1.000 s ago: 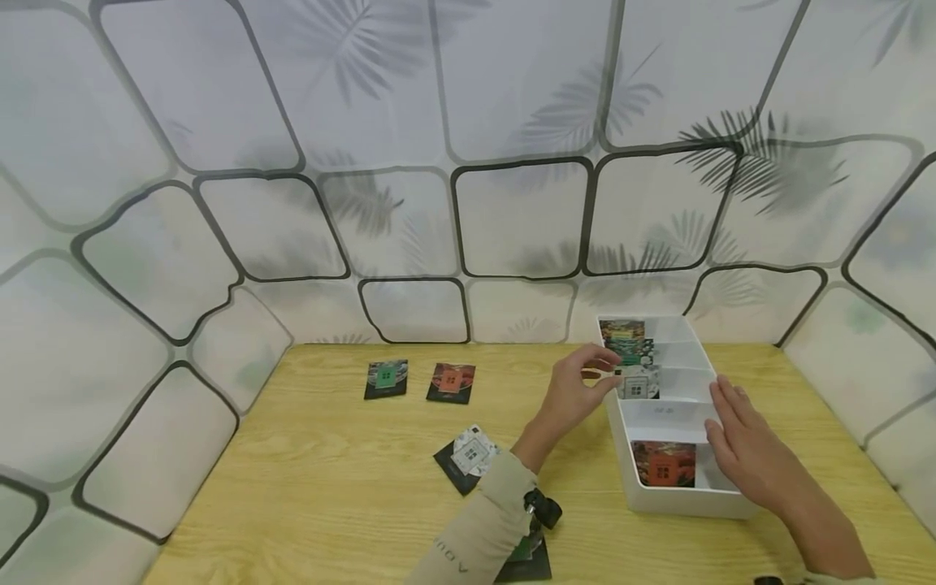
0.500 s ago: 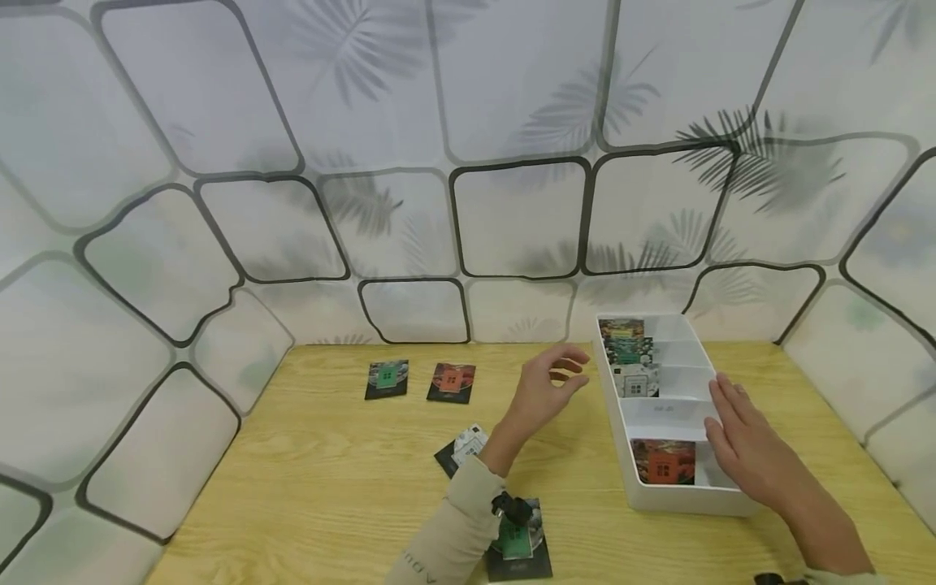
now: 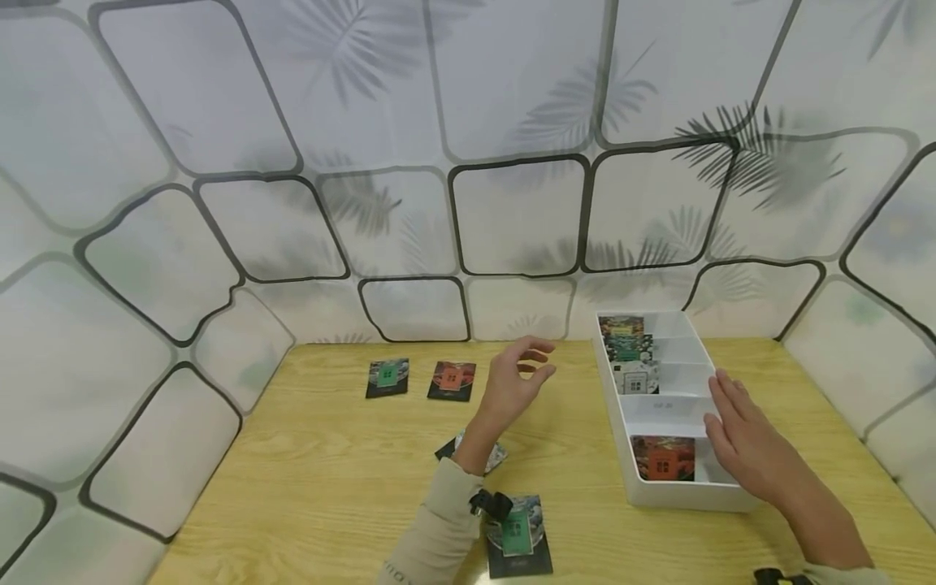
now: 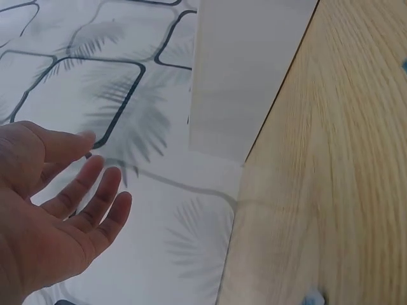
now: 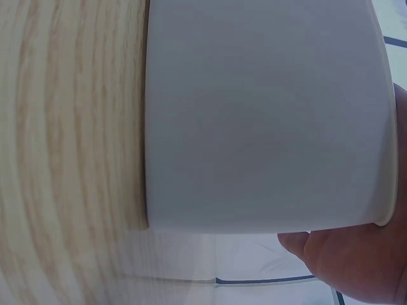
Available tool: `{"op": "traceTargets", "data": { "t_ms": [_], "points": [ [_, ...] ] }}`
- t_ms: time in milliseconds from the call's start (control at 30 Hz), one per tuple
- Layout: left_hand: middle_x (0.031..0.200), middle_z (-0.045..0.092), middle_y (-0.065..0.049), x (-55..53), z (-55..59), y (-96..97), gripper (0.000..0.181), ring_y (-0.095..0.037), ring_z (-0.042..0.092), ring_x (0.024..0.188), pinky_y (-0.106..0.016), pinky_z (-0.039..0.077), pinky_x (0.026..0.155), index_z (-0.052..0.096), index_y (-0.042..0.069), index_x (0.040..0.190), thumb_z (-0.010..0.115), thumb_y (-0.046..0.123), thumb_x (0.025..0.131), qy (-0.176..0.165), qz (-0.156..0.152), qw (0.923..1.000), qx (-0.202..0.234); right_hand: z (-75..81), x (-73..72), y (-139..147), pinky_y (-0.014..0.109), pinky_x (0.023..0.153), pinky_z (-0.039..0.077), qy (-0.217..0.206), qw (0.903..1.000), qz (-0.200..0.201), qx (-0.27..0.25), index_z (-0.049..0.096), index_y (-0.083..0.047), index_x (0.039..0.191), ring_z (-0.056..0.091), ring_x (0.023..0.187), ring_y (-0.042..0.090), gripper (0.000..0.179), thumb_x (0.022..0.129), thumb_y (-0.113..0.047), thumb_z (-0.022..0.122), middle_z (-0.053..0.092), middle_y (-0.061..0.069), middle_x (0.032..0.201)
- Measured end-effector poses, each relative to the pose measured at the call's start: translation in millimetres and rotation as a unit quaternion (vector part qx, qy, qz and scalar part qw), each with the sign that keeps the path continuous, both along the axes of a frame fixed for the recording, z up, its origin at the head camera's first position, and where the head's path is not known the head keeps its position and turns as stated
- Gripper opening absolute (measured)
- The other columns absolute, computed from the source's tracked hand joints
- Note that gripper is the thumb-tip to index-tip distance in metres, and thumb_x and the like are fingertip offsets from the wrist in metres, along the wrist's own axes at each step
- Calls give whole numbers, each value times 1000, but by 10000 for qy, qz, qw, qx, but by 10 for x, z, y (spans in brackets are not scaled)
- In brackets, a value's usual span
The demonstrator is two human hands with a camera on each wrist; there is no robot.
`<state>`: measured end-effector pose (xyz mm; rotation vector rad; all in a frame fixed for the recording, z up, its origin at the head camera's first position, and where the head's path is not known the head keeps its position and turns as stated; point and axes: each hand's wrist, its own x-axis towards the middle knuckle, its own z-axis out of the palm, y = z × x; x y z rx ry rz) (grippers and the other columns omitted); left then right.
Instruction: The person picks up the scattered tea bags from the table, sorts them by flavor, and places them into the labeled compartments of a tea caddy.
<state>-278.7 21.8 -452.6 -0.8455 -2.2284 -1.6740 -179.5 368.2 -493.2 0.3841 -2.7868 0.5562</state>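
My left hand (image 3: 512, 386) is over the table, left of the white divided box (image 3: 691, 494). Its fingers are loosely bent and hold nothing, as the left wrist view of the hand (image 4: 63, 210) confirms. My right hand (image 3: 753, 447) rests on the box's right rim with straight fingers. Inside the box, a red packet (image 3: 664, 460) stands in the front compartment. Farther back are a white packet (image 3: 638, 379), a green packet (image 3: 632, 349) and a yellow-orange one (image 3: 621, 326). Behind my left wrist, a white-patterned packet (image 3: 496, 458) lies partly hidden on a dark one.
Near the table's front, a green-labelled packet (image 3: 515, 532) lies on a dark one, below the left wrist strap (image 3: 491, 504). At the back left are another green-labelled packet (image 3: 387, 379) and a red-labelled packet (image 3: 451, 381). A patterned curtain (image 3: 519, 219) surrounds the wooden table (image 3: 292, 487).
My left hand has drawn back leftward from the white packet in the box, over the table. The front green-labelled packet has come into fuller view. My right hand stays on the rim.
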Motion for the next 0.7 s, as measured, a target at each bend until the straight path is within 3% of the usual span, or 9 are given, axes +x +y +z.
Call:
{"op": "traceTargets", "data": {
  "t_ms": [367,500,700],
  "points": [
    [123,69,-11,-69,-39,-215,28,-33,67,108,-54,55,89,68,4,122,73,2,94,-128,558,9974,-436,-35,14,36,37,122,-11,-50,10000,-2,25,18,17,155,1,153,47,58,111,-17,35,12,35,164],
    [122,68,-11,-149,-87,-327,29,-35,66,110,-53,54,90,68,4,123,73,3,94,-171,821,9942,-672,-55,14,29,43,123,-8,-86,10000,-15,42,17,17,155,1,153,47,59,111,-18,35,10,34,164],
    [123,68,-13,-240,-103,-496,29,-37,65,111,-57,52,91,67,2,122,74,2,94,-243,957,9929,-666,-33,-13,15,50,123,-4,-66,10000,-19,62,18,16,155,-1,154,45,59,111,-19,35,10,34,164]
  ]
}}
